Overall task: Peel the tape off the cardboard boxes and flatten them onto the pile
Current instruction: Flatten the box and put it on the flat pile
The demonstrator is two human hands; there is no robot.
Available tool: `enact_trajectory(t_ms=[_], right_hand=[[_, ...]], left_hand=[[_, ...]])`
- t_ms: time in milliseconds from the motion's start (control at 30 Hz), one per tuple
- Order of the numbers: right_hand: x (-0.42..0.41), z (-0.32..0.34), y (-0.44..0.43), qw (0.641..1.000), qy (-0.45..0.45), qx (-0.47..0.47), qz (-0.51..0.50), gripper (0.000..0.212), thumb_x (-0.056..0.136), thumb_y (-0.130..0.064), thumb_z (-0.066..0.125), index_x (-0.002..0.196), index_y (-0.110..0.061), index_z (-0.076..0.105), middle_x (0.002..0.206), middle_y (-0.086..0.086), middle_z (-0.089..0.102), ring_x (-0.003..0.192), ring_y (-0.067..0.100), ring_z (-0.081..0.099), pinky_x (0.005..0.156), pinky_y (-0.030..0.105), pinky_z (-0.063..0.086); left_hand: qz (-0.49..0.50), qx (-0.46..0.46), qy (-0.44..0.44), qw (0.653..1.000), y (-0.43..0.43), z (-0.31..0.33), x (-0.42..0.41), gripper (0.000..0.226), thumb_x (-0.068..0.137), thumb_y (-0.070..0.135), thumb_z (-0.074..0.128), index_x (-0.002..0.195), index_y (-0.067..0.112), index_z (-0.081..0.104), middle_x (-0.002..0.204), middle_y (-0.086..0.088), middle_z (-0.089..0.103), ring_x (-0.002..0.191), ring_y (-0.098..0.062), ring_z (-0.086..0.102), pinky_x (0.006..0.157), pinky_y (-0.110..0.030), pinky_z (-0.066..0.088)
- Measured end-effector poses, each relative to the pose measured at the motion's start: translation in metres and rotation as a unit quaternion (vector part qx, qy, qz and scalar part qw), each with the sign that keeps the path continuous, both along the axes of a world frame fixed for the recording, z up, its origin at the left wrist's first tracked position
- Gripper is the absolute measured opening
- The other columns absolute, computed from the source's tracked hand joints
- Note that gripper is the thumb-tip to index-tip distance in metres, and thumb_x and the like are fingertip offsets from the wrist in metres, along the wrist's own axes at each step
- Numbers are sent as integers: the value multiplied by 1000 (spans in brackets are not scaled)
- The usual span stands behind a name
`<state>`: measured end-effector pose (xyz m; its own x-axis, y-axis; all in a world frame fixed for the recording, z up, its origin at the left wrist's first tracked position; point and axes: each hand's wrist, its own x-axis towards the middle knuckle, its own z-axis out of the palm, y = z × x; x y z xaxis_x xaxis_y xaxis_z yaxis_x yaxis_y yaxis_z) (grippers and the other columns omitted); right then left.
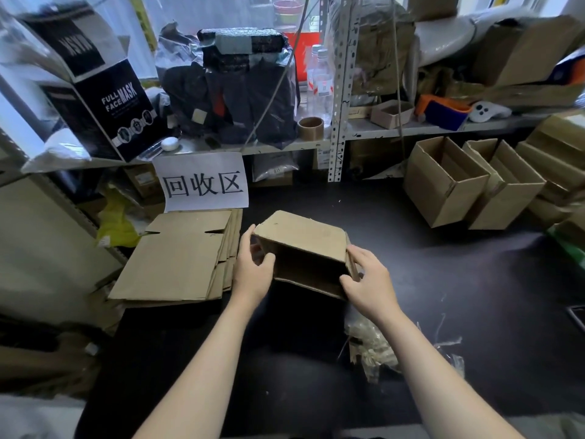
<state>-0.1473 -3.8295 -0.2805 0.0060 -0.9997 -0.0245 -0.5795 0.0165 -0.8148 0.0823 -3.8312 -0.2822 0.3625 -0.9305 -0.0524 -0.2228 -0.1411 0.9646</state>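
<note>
A small brown cardboard box [300,239] is held above the dark table, its open side facing me. My left hand [253,270] grips its left edge, thumb inside the opening and fingers round the outside. On the box's right side, my right hand [368,277] holds the lower corner with curled fingers. To the left lies the pile of flattened boxes [177,261], just below a white paper sign [202,182]. Crumpled clear tape [376,346] lies on the table under my right forearm.
Two open upright boxes [443,182] [509,188] stand at the right back, with more cardboard stacked behind them. A metal shelf [335,134] crosses the back, loaded with a tape roll [311,127], bottles, dark bags and a black mask box [104,99].
</note>
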Motion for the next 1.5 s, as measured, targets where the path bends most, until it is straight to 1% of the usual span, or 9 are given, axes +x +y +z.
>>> enact_trajectory(t_ms=[133, 267, 433, 667, 767, 900, 1067, 1333, 1500], right_hand=[[7, -17, 9, 995, 48, 27, 82, 66, 86, -7, 59, 151, -20, 49, 155, -7, 46, 145, 13, 37, 115, 16, 20], [13, -31, 11, 994, 48, 36, 93, 69, 87, -9, 61, 153, -25, 46, 156, -13, 44, 145, 13, 34, 115, 17, 21], [18, -36, 14, 992, 35, 32, 113, 64, 90, -36, 74, 149, -29, 50, 154, -15, 44, 143, 9, 35, 117, 23, 24], [14, -36, 4, 996, -10, 46, 69, 73, 86, -62, 68, 148, -27, 50, 157, -7, 40, 147, 9, 28, 120, 29, 24], [7, -34, -7, 998, -43, 33, 40, 75, 88, -60, 68, 152, -30, 41, 160, -7, 35, 150, 10, 19, 122, 37, 22], [-2, -33, -26, 996, -71, 49, 3, 86, 87, -55, 73, 157, -34, 29, 162, -10, 30, 151, 10, 14, 122, 42, 22], [15, -41, -39, 982, -165, 88, 6, 80, 85, -44, 80, 152, -35, 38, 146, -7, 51, 134, 17, 47, 112, 39, 42], [69, -47, -50, 965, -252, 70, -15, 68, 83, -26, 83, 142, -30, 50, 124, -4, 64, 112, 13, 63, 104, 35, 49], [105, -45, -53, 962, -260, 79, -1, 64, 83, -21, 83, 141, -26, 55, 122, -4, 65, 106, 9, 64, 98, 28, 50]], left_hand=[[56, 13, 222, 973, 6, -17, -6, 51, 99, 11, 53, 147, 27, 44, 137, 2, 62, 127, -18, 59, 105, -45, 52], [70, 37, 297, 952, 15, -24, -13, 35, 99, 23, 59, 134, 24, 53, 132, -4, 66, 122, -22, 62, 100, -51, 54], [54, 56, 269, 960, 15, -28, -19, 85, 82, 2, 82, 146, 35, 37, 131, 3, 64, 118, -19, 64, 86, -56, 60], [68, -38, 210, 975, -1, 0, -15, 55, 91, -10, 66, 133, 21, 49, 122, -1, 71, 107, -9, 71, 96, -33, 57], [70, -87, 198, 974, -7, 16, -5, 44, 94, -8, 63, 134, 10, 55, 124, -5, 71, 112, -13, 69, 94, -26, 55], [74, -111, 207, 969, -12, 34, 12, 40, 98, -3, 61, 129, 22, 59, 123, -10, 73, 117, -22, 68, 105, -43, 52], [109, -106, 199, 968, -9, 44, 24, 38, 98, 6, 65, 128, 30, 60, 112, -10, 76, 113, -26, 71, 103, -53, 53], [144, 7, 76, 987, 17, 33, 62, 92, 83, 10, 84, 158, 18, 32, 146, 2, 49, 128, -12, 54, 105, -31, 47], [161, 35, 16, 986, 32, 13, 93, 73, 78, 6, 87, 141, 16, 52, 129, 2, 65, 106, 0, 65, 87, -19, 55]])
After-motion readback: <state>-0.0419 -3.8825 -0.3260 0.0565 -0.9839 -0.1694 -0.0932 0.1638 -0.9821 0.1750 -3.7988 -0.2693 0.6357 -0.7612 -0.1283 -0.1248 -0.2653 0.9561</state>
